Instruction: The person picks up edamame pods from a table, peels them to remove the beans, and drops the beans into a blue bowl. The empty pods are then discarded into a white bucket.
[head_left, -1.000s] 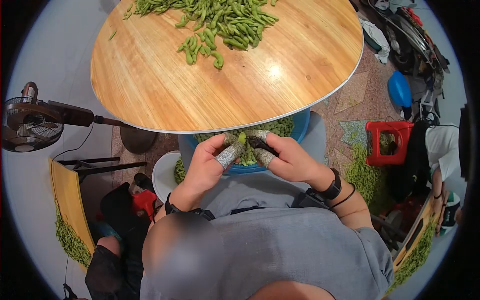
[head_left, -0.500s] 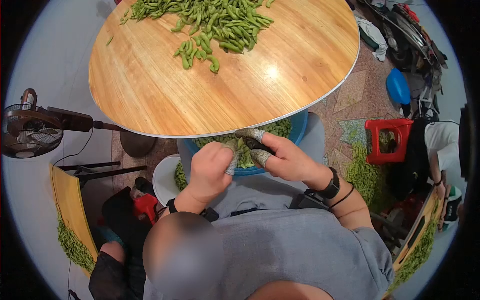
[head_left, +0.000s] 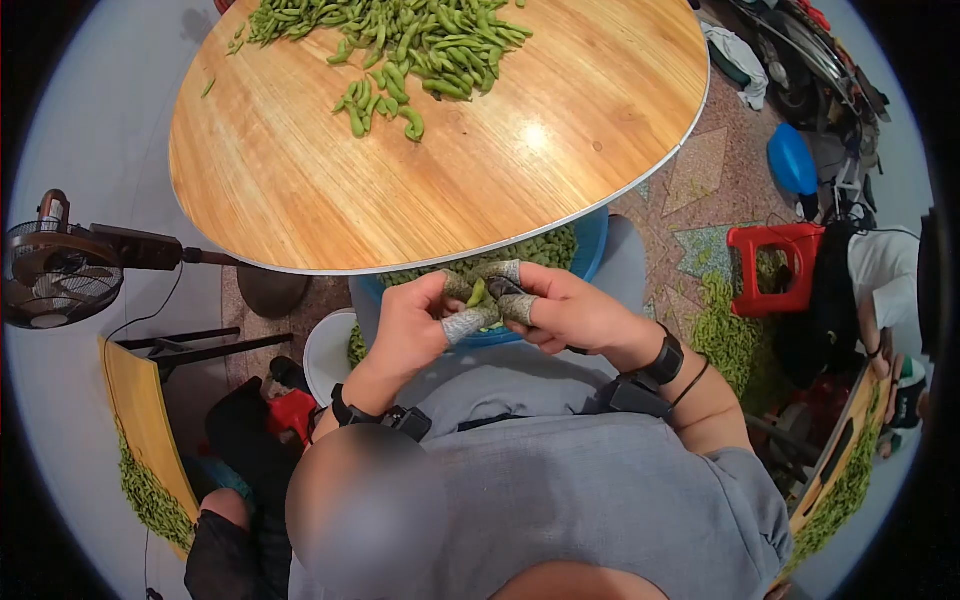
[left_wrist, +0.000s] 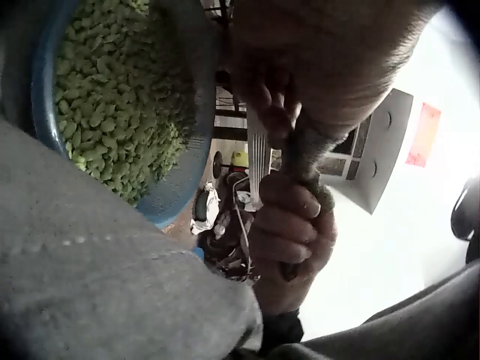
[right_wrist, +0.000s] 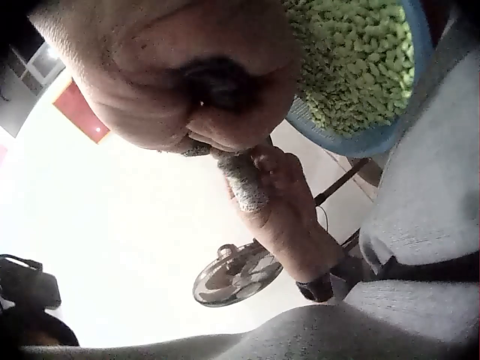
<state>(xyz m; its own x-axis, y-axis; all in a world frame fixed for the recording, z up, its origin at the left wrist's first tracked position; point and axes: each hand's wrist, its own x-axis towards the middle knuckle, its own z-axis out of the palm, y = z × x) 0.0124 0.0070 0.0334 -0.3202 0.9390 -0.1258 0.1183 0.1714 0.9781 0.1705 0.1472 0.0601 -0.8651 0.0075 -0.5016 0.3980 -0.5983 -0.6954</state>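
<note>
Nearest the camera in the head view, a person in a grey shirt holds both hands together over the lap. The left hand (head_left: 412, 325) and the right hand (head_left: 560, 312) meet fingertip to fingertip, their thumbs and forefingers wrapped in grey tape, and between them they pinch a small green pod (head_left: 478, 292); both hands are curled closed on it, just above the blue basin (head_left: 592, 250).

The basin sits on the lap, half under the edge of the surface (head_left: 450, 170). Only the wrist views look into it: the left wrist view shows the basin's blue wall (left_wrist: 41, 105) around a heap of shelled green beans (left_wrist: 112, 112), and the right wrist view shows the same beans (right_wrist: 352, 60) beside the taped left thumb. In those views the pod itself is hidden behind the fingers.

Farther off, the head view alone shows a pile of unshelled pods (head_left: 400, 40) at the far side of the round wooden surface, a fan (head_left: 55, 270) to the left, and a red stool (head_left: 770, 265) to the right.
</note>
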